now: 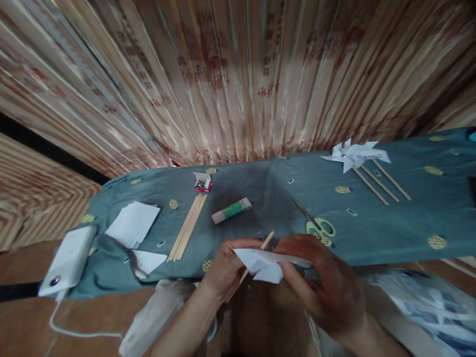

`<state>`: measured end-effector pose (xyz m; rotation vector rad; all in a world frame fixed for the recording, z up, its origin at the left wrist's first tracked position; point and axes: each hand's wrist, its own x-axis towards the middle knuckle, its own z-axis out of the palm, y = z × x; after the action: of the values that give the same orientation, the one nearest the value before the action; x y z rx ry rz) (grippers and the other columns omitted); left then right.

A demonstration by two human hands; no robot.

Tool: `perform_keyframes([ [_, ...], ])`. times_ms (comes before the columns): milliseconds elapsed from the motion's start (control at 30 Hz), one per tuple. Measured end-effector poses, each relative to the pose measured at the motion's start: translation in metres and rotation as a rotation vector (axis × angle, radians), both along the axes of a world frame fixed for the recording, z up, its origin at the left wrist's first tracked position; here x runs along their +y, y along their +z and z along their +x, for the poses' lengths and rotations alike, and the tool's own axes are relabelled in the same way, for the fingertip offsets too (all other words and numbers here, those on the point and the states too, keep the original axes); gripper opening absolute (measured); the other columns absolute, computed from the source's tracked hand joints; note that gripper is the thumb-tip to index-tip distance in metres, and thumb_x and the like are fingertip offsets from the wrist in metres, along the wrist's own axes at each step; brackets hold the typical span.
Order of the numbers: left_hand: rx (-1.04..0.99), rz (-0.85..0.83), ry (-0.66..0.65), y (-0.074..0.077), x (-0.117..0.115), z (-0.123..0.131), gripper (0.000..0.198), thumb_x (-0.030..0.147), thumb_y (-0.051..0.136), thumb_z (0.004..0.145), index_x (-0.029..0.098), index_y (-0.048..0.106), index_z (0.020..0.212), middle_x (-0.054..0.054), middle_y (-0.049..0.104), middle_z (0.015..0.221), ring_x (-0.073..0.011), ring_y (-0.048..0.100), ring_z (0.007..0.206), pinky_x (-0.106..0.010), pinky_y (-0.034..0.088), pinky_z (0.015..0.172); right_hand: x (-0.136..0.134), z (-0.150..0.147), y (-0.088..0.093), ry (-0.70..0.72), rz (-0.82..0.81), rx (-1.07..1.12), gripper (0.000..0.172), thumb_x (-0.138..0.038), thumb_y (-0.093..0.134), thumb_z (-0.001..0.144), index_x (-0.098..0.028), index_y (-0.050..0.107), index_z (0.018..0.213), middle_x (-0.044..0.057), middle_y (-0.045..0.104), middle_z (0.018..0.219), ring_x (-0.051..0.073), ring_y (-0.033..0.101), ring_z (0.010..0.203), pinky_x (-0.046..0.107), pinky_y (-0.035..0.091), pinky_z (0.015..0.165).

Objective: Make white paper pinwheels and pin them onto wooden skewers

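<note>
A folded white paper pinwheel (266,265) is held between both hands over the table's front edge. A thin wooden stick (268,240) passes behind it, slanting down to the left. My left hand (225,267) is closed around the stick and the paper's left side. My right hand (322,282) pinches the paper's right side between thumb and fingers. Just beyond my right hand lie scissors (320,227) with yellow-green handles. A green and beige box (232,210) rests on the cloth ahead of my left hand.
On the green cloth (267,183) are wooden sticks (188,228), an open red box of pins (203,183), white paper sheets (134,223) and a white device (69,260) at left. Finished pinwheels (357,154) lie at back right. Striped curtain (238,79) hangs behind.
</note>
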<state>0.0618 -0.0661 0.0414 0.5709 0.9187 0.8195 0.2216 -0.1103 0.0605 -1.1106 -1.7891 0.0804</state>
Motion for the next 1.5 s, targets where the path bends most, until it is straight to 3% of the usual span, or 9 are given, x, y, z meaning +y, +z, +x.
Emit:
perform_keyframes([
  [200,-0.006,0.046,-0.059,-0.005,-0.002,-0.001,0.011,0.019,0.078,0.052,0.013,0.077,0.061,0.0,0.057,0.054,-0.0047,0.042,0.041,-0.018,0.025,0.04,-0.001,0.003,-0.002,0.025,0.02,-0.064,0.025,-0.006,0.054,0.087,-0.015,0.056,0.11,0.008,0.072,0.089,0.017,0.068,0.091,0.025,0.056,0.082],
  [700,-0.046,0.047,-0.078,-0.01,-0.005,-0.003,0.007,0.018,0.078,0.056,0.015,0.078,0.062,0.001,0.055,0.058,-0.0033,0.042,0.041,-0.018,0.025,0.039,0.001,0.002,-0.001,0.027,-0.005,-0.019,0.035,-0.003,0.056,0.082,-0.019,0.056,0.113,0.007,0.072,0.09,0.018,0.069,0.089,0.026,0.059,0.079],
  [967,-0.022,0.054,-0.092,-0.009,-0.005,-0.003,0.018,0.031,0.085,0.055,0.015,0.076,0.057,0.001,0.053,0.057,-0.0038,0.043,0.041,-0.018,0.025,0.039,0.002,0.005,0.002,0.045,0.009,0.005,0.037,-0.005,0.057,0.081,-0.021,0.056,0.113,0.005,0.073,0.089,0.017,0.071,0.086,0.025,0.06,0.077],
  [1067,0.021,0.083,-0.112,-0.009,-0.004,-0.004,0.02,0.032,0.085,0.055,0.014,0.077,0.059,0.0,0.054,0.058,-0.0047,0.044,0.043,-0.019,0.026,0.04,0.001,0.005,0.003,0.012,-0.113,0.058,0.027,-0.01,0.057,0.083,-0.025,0.058,0.106,0.001,0.073,0.085,0.016,0.072,0.077,0.023,0.06,0.068],
  [1233,0.047,0.106,-0.136,-0.009,-0.002,-0.007,0.025,0.032,0.083,0.058,0.012,0.07,0.052,0.002,0.05,0.054,-0.0045,0.039,0.042,-0.021,0.025,0.043,0.0,0.003,-0.006,-0.075,-0.481,0.289,0.008,-0.023,0.064,0.084,-0.025,0.063,0.091,-0.001,0.074,0.083,0.015,0.072,0.073,0.021,0.057,0.062],
  [1400,0.151,0.154,-0.146,-0.02,0.002,-0.006,0.035,0.04,0.08,0.064,0.013,0.064,0.049,0.003,0.045,0.046,-0.0055,0.035,0.045,-0.022,0.023,0.047,0.014,0.002,-0.026,0.021,-0.691,0.584,0.012,-0.029,0.066,0.083,-0.019,0.062,0.087,0.003,0.072,0.081,0.016,0.068,0.075,0.025,0.054,0.064],
  [1500,0.206,0.202,-0.088,-0.029,0.003,-0.003,0.035,0.041,0.081,0.063,0.012,0.065,0.05,0.002,0.045,0.051,-0.0061,0.035,0.049,-0.022,0.024,0.05,0.026,0.002,-0.036,0.113,-0.8,0.763,0.019,-0.033,0.069,0.079,-0.018,0.062,0.088,0.003,0.073,0.08,0.017,0.068,0.074,0.027,0.053,0.064],
])
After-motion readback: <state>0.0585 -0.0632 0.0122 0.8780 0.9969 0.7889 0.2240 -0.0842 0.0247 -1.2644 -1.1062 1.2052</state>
